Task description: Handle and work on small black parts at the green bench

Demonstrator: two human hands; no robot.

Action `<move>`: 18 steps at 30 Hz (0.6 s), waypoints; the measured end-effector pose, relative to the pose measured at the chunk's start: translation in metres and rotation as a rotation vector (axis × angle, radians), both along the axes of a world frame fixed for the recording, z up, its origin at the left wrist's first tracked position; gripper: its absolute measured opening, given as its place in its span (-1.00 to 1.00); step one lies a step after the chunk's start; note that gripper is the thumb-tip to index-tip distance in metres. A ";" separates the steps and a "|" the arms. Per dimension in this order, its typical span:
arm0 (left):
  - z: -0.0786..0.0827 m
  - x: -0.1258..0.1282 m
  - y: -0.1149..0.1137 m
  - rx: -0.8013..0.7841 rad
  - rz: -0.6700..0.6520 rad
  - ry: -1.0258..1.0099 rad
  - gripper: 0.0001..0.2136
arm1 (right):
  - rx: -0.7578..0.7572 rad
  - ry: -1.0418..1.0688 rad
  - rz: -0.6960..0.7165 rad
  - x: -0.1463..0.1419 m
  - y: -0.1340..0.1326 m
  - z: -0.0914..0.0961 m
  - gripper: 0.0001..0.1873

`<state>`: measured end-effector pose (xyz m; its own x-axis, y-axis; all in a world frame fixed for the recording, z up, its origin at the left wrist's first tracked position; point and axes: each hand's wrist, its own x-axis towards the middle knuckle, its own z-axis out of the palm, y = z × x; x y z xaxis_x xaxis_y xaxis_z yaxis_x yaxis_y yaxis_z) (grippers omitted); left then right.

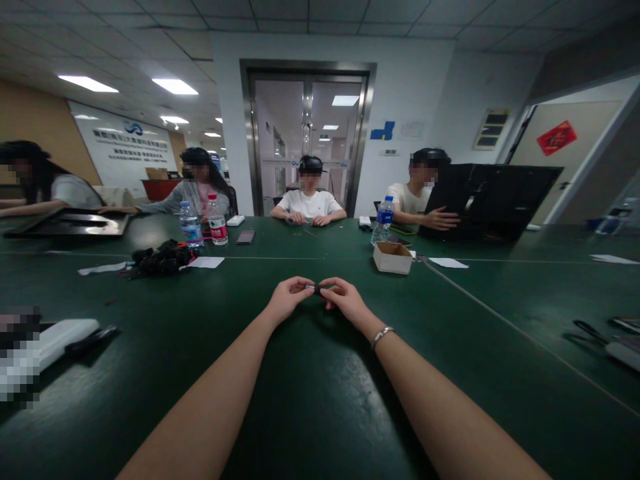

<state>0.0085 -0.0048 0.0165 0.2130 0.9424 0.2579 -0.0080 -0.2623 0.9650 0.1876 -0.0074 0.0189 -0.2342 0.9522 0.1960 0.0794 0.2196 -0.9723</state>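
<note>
My left hand [289, 298] and my right hand [346, 301] meet just above the green table [300, 400], fingertips almost touching. Between them is a small black piece with a silver end [317, 289], too small to name. The left thumb and fingers pinch its light end, while those of the right close on its dark end. Part of the piece is hidden behind the fingers. A metal bracelet [383, 337] circles my right wrist.
Beyond my hands stand a small cardboard box [393, 259], a blue-capped bottle [384, 217] and a red-capped bottle [217, 223]. A heap of black straps [163, 258] lies left. A white device [70, 333] sits nearer on the left. Several people sit around the table, one holding a large black panel [493, 200].
</note>
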 end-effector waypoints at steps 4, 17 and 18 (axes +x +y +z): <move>0.000 -0.001 -0.001 -0.011 -0.046 -0.028 -0.67 | -0.006 -0.001 -0.003 0.000 0.002 -0.001 -0.64; -0.002 0.001 0.001 0.022 0.034 0.114 -0.74 | -0.006 0.018 0.003 -0.001 0.003 -0.001 -0.64; -0.002 0.001 0.001 0.049 0.024 0.095 -0.72 | -0.007 0.024 0.003 -0.001 0.003 -0.001 -0.64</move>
<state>0.0095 -0.0043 0.0149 0.2157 0.9343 0.2840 0.0896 -0.3085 0.9470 0.1867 -0.0047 0.0179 -0.2325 0.9528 0.1950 0.0552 0.2131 -0.9755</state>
